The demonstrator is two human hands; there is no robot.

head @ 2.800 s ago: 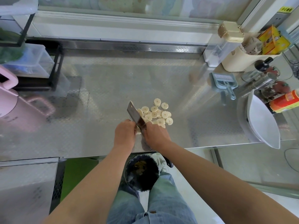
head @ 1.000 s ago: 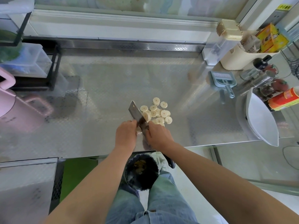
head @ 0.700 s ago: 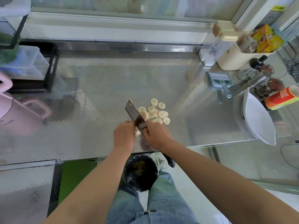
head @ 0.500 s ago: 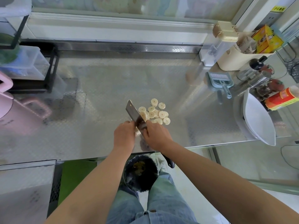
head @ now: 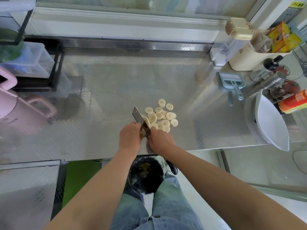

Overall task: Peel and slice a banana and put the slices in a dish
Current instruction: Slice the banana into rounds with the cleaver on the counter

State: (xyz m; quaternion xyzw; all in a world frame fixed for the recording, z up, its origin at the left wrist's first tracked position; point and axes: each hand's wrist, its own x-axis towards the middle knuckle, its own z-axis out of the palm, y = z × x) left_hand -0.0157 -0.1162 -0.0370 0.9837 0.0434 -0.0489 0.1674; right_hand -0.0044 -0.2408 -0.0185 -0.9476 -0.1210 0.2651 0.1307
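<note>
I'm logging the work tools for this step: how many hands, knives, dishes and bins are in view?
Hands: 2, left hand holding the banana stub, right hand gripping the cleaver
Knives: 1, that cleaver
Dishes: 1, the white dish
Bins: 1, the waste bin
Total: 5

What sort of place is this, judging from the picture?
Probably a kitchen, which sort I cannot tell: an embossed stainless-steel counter, a steel cleaver beside pale round banana slices, and a red-orange labelled bottle among small jars.
</note>
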